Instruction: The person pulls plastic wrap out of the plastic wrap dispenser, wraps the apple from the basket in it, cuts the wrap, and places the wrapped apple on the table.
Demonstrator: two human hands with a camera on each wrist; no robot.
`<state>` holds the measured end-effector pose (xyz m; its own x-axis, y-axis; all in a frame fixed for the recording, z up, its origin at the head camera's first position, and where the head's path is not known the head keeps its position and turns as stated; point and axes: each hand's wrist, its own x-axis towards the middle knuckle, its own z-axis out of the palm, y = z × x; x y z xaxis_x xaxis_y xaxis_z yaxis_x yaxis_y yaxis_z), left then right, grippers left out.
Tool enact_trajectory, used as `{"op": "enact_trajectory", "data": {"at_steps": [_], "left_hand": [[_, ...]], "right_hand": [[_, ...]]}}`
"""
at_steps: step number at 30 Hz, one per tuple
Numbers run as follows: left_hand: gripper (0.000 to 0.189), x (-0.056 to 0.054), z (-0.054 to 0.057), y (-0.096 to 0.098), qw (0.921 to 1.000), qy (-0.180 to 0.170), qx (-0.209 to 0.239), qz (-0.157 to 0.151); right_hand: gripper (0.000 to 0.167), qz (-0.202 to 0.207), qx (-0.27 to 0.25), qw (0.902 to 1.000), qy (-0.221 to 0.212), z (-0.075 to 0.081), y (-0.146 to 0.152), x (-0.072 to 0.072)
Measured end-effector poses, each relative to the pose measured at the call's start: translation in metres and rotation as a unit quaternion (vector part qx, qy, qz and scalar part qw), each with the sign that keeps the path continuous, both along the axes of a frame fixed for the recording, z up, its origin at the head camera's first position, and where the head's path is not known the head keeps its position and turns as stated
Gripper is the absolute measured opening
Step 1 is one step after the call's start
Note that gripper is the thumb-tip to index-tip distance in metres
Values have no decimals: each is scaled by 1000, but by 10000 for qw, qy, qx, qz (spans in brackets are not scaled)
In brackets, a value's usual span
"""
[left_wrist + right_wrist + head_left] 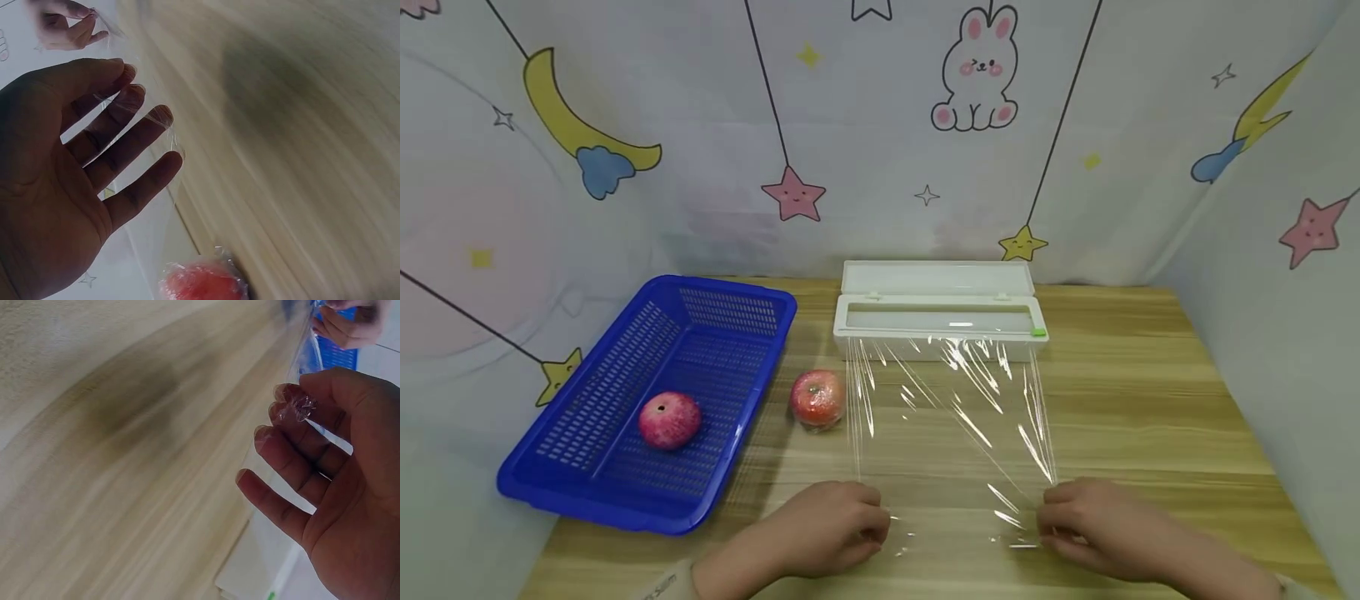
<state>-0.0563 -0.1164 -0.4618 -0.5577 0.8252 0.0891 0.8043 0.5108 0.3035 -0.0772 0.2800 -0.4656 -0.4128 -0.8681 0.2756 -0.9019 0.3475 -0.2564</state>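
Observation:
A sheet of clear plastic wrap (947, 433) stretches from the white wrap dispenser (940, 348) toward the near side of the table. My left hand (831, 527) pinches its near left corner between thumb and forefinger; the other fingers spread loosely in the left wrist view. At the near right corner, my right hand (1105, 527) pinches the film, which bunches at the fingertips (281, 394). The dispenser's lid (938, 277) stands raised at the back. Left of the sheet sits a red apple (817, 399) covered in wrap, also seen as a wrapped apple (205, 281) in the left wrist view.
A blue plastic basket (741, 433) stands on the left, with a red round fruit (670, 420), dark at its top, inside. A green slider (1038, 332) sits at the dispenser's right end. The wooden table (1150, 400) meets printed cloth walls (880, 142) at the back and sides.

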Motion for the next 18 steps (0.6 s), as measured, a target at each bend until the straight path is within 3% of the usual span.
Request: {"op": "enact_trajectory", "data": {"at_steps": [11,18], "left_hand": [[20,-2,-15,5,9961,539,-685,-170],[23,-2,-24,4,9953,478,-832,-104]], "right_hand": [[31,58,334,9992,189,-29,-4,-3],[32,-7,390,9990,230,-36,-4,-1]]}}
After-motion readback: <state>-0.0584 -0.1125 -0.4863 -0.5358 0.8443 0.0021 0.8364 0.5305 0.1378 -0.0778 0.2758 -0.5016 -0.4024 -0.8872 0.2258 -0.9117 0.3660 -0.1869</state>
